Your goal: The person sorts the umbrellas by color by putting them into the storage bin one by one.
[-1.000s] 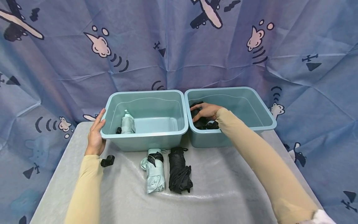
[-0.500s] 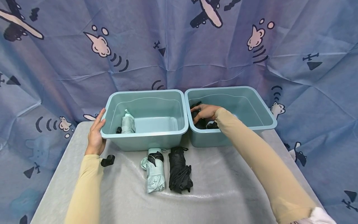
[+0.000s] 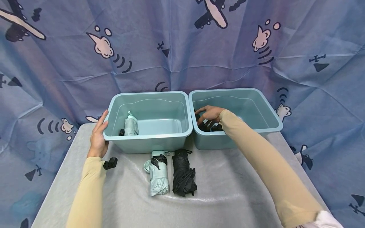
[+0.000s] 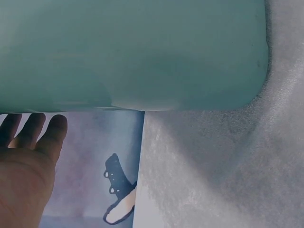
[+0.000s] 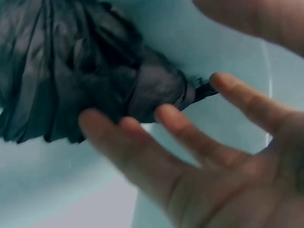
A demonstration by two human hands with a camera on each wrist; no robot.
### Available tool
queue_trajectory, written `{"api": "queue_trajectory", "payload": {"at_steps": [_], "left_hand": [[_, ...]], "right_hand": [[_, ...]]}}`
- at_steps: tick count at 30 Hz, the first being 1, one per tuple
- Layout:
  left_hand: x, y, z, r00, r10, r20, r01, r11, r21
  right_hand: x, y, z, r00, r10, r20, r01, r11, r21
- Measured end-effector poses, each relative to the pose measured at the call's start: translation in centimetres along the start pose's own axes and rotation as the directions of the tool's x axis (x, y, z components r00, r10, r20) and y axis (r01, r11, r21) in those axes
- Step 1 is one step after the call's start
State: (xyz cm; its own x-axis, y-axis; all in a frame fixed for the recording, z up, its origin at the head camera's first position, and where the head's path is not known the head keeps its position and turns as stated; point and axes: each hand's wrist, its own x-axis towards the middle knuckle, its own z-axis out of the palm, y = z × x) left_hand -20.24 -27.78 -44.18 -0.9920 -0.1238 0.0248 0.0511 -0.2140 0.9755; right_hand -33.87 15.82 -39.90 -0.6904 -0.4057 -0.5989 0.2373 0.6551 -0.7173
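My left hand [image 3: 98, 139] rests with straight fingers against the outer left end of the left pale green bin [image 3: 148, 145]. Inside that bin a folded light green umbrella [image 3: 131, 126] stands near the left corner, beside a small black item [image 3: 121, 132]. My right hand [image 3: 210, 114] reaches into the right bin [image 3: 242, 93]. In the right wrist view its fingers spread loosely over a black folded umbrella [image 5: 95, 71]; one fingertip is close to the umbrella's strap [image 5: 205, 90]. I see no grip on it. The umbrella's far end is cut off by the frame.
On the grey-covered table [image 3: 222, 196], in front of the bins, lie another light green folded umbrella [image 3: 159, 177] and another black one [image 3: 183, 177]. A small black device [image 3: 110, 163] is at my left wrist. A blue patterned curtain [image 3: 182, 47] hangs behind.
Inside the right bin the black umbrella has sunk lower and shows less above my right hand, whose fingers have loosened slightly. My left hand stays against the left bin.
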Motion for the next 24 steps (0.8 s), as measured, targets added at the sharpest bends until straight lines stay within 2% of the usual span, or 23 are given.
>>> {"api": "queue_trajectory", "payload": {"at_steps": [5, 9, 15, 18, 24], "left_hand": [[0.1, -0.1, 0.0, 1.000, -0.014, 0.001, 0.014, 1.000, 0.010], [0.1, -0.2, 0.0, 1.000, -0.013, -0.002, 0.013, 1.000, 0.006], [0.1, 0.0, 0.0, 1.000, -0.003, 0.007, 0.003, 1.000, 0.004], [0.0, 0.0, -0.1, 1.000, 0.000, 0.011, 0.000, 1.000, 0.000], [-0.1, 0.0, 0.0, 1.000, 0.006, 0.020, -0.005, 1.000, -0.008]], "right_hand": [[-0.7, -0.4, -0.4, 0.999, 0.024, -0.023, -0.024, 1.000, -0.002], [-1.7, -1.1, -0.9, 0.999, -0.004, -0.032, 0.005, 0.999, 0.033], [-4.0, -2.2, -1.5, 0.995, -0.100, -0.019, 0.101, 0.993, 0.059], [-5.3, -2.7, -1.8, 0.987, -0.158, -0.006, 0.158, 0.986, 0.057], [-8.2, -3.3, -1.5, 0.969, -0.245, -0.029, 0.246, 0.967, 0.065]]}}
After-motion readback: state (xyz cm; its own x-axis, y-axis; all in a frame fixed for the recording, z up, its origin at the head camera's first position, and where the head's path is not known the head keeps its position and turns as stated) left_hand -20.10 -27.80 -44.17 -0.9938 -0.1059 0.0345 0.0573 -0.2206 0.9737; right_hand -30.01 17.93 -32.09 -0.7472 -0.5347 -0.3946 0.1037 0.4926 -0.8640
